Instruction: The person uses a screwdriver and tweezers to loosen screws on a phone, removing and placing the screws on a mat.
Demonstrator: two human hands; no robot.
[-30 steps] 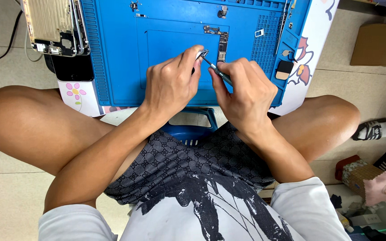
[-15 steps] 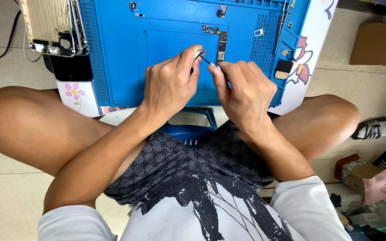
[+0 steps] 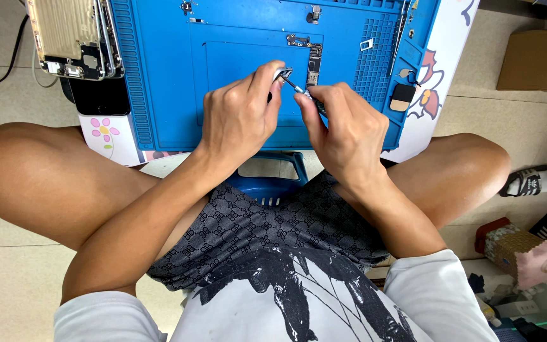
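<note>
over the blue mat [image 3: 159, 95], the left hand [image 3: 238, 117] pinches a small metal part [image 3: 283, 74]; the right hand [image 3: 346, 126] grips a thin tool [image 3: 302, 92] touching it. mid-prying, i'd say; steadiness needed.

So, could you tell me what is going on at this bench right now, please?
A seated person works over a blue repair mat. The left hand pinches a small metal part at its fingertips, while the right hand holds a thin tool with its tip against that part. A small circuit board lies on the mat just beyond, and an opened phone housing sits at the mat's far left.
</note>
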